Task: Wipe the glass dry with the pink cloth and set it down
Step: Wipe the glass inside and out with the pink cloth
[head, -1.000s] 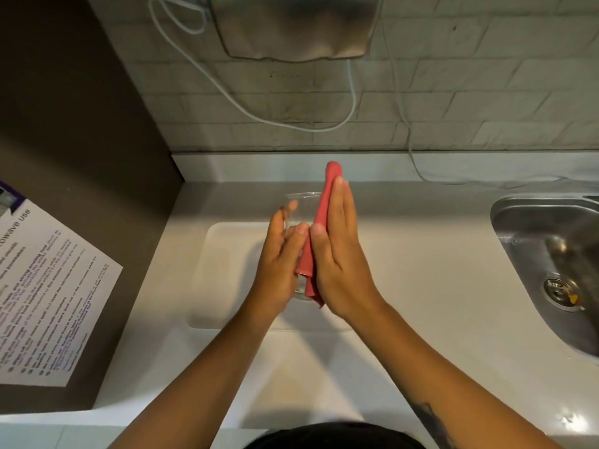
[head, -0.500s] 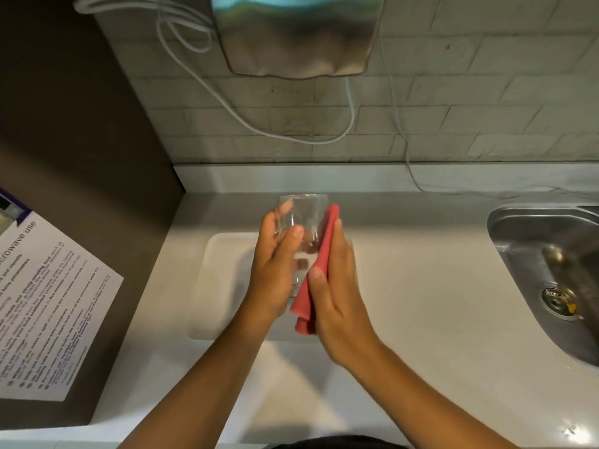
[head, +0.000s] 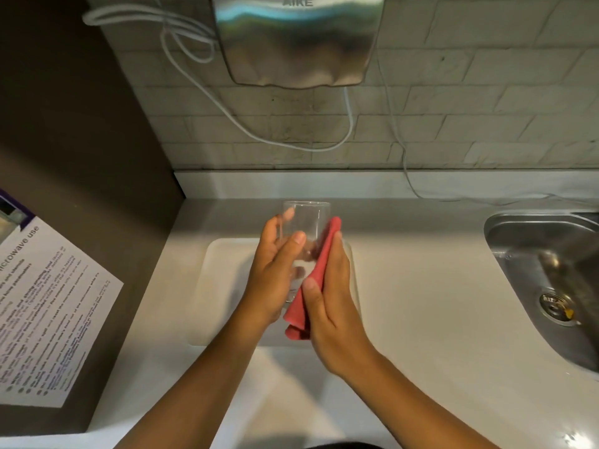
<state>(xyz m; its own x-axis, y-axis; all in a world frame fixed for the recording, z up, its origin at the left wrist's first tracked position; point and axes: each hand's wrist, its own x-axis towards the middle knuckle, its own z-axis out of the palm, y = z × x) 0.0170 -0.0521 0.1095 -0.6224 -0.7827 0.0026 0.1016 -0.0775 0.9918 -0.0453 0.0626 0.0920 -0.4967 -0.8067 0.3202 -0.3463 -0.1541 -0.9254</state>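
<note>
A clear drinking glass (head: 308,222) is held upright in mid-air above the counter, its rim toward the wall. My left hand (head: 275,273) grips its left side, fingers wrapped round the wall. My right hand (head: 330,303) presses the folded pink cloth (head: 319,273) flat against the glass's right side. The cloth hangs down past the glass's base. The lower part of the glass is hidden between hand and cloth.
A white tray (head: 223,286) lies on the pale counter under my hands. A steel sink (head: 551,280) is at the right. A dark appliance with a printed notice (head: 48,312) stands left. A metal hand dryer (head: 298,40) and loose cables hang on the tiled wall.
The pink cloth and my right hand have slid down along the glass, so more of the rim shows. The left hand has kept its grip.
</note>
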